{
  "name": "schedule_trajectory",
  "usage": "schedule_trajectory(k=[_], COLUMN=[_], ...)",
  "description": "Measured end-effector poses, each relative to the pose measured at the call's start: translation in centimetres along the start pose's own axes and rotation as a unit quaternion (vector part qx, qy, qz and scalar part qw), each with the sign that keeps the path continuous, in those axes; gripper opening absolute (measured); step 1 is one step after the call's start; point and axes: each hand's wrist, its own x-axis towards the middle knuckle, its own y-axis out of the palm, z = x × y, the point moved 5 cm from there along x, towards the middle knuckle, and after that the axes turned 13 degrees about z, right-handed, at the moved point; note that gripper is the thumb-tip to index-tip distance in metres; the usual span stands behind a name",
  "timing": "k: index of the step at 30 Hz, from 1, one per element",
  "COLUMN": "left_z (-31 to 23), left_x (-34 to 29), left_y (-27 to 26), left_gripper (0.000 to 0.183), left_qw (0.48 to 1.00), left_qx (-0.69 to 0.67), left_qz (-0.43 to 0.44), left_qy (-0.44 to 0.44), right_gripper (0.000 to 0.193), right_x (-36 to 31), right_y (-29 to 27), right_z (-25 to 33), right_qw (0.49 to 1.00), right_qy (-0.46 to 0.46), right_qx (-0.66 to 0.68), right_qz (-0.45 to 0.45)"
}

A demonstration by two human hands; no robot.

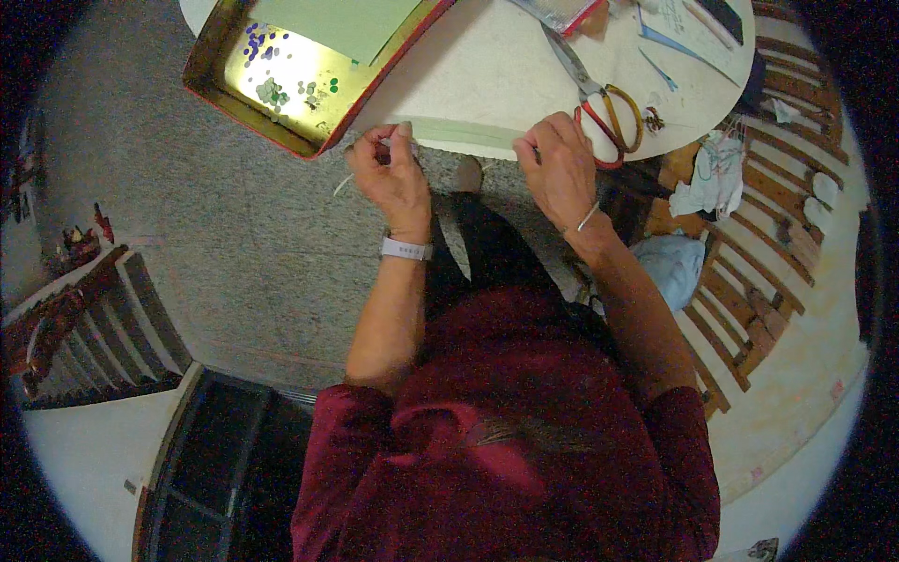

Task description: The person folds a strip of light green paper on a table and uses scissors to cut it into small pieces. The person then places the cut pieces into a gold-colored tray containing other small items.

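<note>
A pale green paper strip [459, 132] stretches along the near edge of the white round table [487, 70], between my two hands. My left hand [389, 178] is closed at its left end, thumb up and fingers curled. A thin whitish sliver [343, 185] pokes out beside that hand; I cannot make out what it belongs to. At the strip's right end my right hand [560, 169] is closed, its fingertips pinched at the table edge. Scissors [590, 89] with red and amber handles lie just beyond my right hand, blades pointing away.
A gold tin tray [211, 75] with a red rim stands at the left, holding green paper [342, 23] and small purple and green discs [272, 92]. Blue paper slivers [660, 70] and a clear packet [567, 14] lie at the far right. A slatted wooden bench [782, 244] is beside the table.
</note>
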Motion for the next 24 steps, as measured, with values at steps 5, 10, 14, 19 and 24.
schedule_trajectory(k=[5,10,14,19,24], left_z=[-3.0,-5.7,-8.0,-7.5,-6.9], left_x=[0.3,-0.4,-0.9,-2.0,-2.6], left_y=[-1.6,-3.0,-2.3,-1.7,-0.8], left_gripper=[0.019,0.019,0.026,0.041,0.051], left_qw=[0.976,0.902,0.836,0.792,0.733], left_qx=[0.176,0.33,0.396,0.467,0.549], left_qz=[-0.009,0.023,0.123,0.261,0.275], left_qy=[0.129,0.277,0.36,0.294,0.292], right_gripper=[0.014,0.014,0.016,0.013,0.014], right_x=[0.0,-0.4,-0.3,-0.5,-0.4], right_y=[-1.6,-1.5,-0.8,-1.5,-1.2], right_z=[1.5,2.4,2.0,2.3,1.8], right_qw=[0.997,0.996,0.999,0.996,0.996], right_qy=[-0.043,-0.047,-0.034,-0.048,-0.045], right_qx=[0.015,0.017,0.014,-0.004,-0.009], right_qz=[-0.055,-0.073,-0.034,-0.071,-0.083])
